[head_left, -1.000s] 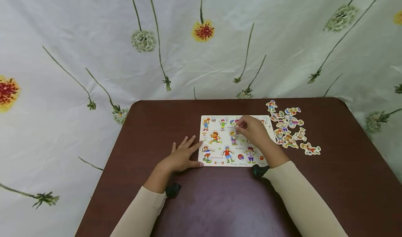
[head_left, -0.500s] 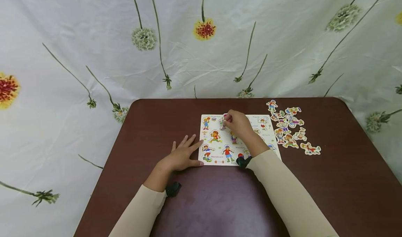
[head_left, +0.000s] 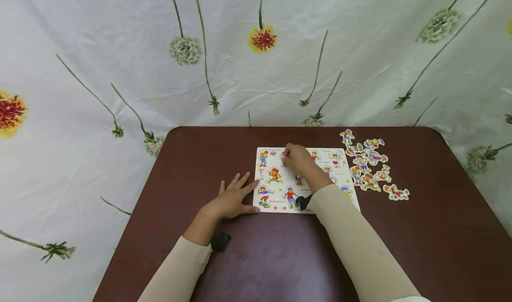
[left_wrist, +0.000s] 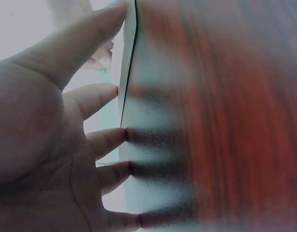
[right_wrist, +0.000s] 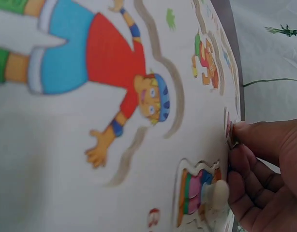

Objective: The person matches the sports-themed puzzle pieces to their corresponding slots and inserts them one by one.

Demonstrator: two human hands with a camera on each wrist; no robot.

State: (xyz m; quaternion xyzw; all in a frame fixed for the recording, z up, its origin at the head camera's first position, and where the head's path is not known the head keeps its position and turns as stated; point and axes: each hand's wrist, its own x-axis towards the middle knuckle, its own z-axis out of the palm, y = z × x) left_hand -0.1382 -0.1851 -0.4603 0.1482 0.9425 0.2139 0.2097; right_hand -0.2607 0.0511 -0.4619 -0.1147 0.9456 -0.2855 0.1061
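A white puzzle board (head_left: 286,182) printed with sports figures lies on the table. My left hand (head_left: 230,200) rests with fingers spread on the tabletop; its thumb and index finger touch the board's left edge, as the left wrist view also shows. Over the board's upper left part, my right hand (head_left: 302,160) pinches a small figure puzzle piece (right_wrist: 230,129) between thumb and fingers. The piece is at the board's surface, mostly hidden by the fingertips; whether it sits fully in its recess I cannot tell. Nearby, a knobbed puzzle piece (right_wrist: 192,193) sits in its recess.
Several loose puzzle pieces (head_left: 370,182) lie in a cluster right of the board, some touching. One football figure piece (head_left: 396,192) lies slightly apart. The dark brown table (head_left: 192,160) ends at the back against a flower-printed cloth (head_left: 224,89).
My right hand has moved left across the board, carrying the piece from the upper middle to the upper left figure. My left hand has stayed in place.
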